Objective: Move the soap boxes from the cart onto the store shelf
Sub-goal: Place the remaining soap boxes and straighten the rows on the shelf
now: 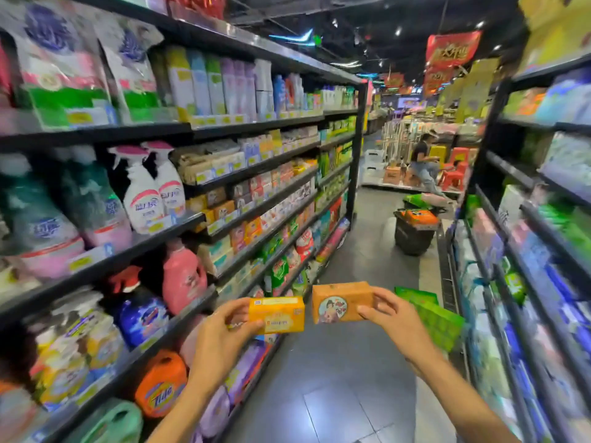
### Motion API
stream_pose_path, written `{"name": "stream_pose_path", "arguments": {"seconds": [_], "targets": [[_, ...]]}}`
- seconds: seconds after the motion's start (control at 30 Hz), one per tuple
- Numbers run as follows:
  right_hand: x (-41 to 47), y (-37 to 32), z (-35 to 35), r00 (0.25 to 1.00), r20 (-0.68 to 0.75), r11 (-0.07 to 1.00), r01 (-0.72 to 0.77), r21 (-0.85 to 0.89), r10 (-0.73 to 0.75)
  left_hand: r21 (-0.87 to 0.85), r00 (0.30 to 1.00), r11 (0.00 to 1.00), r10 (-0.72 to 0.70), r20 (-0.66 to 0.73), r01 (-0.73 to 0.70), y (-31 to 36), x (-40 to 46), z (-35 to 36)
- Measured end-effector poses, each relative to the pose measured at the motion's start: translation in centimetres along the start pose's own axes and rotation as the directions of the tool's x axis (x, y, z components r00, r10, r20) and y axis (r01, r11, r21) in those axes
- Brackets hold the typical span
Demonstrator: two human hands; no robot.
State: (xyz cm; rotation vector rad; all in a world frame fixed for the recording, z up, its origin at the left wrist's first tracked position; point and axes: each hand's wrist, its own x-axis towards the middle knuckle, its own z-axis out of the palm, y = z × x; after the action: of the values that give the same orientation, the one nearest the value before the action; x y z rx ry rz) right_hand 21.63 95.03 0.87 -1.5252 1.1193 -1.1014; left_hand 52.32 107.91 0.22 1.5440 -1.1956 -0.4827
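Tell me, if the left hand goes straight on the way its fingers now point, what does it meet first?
Probably the orange-brown soap box in the right hand; the left hand already grips the yellow soap box, which points toward it. Depth is unclear.

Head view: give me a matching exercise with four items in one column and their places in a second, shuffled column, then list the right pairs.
Column one:
1. yellow soap box
2. orange-brown soap box
3. orange Tide jug
4. black basket

Column two:
A. on the aisle floor farther down, by the right-hand shelving
B. held in the right hand
C. on a low left-hand shelf
D. held in the left hand

Pairs: 1-D, 2-B, 3-C, 4-A
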Motion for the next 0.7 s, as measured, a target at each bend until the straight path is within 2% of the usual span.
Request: {"name": "stream_pose_path", "arguments": {"seconds": [0.23, 0.43, 0.7], "targets": [[10.3, 1.8, -5.5, 0.996, -0.09, 1.0, -0.025, 0.004, 0.025, -0.047, 0.998, 0.998, 0.041, 0.039, -0.039, 0.6, 12.0, 9.0], [21.3, 3.0, -5.7, 0.995, -0.096, 0.999, -0.017, 0.05, 0.022, -0.053, 0.997, 0.997, 0.063, 0.046, -0.06, -0.7, 23.9, 14.3], [38.7, 3.7, -1.5, 1.0, 0.024, 0.999, 0.013, 0.041, -0.014, -0.068, 0.999, 0.997, 0.042, -0.03, -0.044, -2.9, 37.9, 15.5]]}}
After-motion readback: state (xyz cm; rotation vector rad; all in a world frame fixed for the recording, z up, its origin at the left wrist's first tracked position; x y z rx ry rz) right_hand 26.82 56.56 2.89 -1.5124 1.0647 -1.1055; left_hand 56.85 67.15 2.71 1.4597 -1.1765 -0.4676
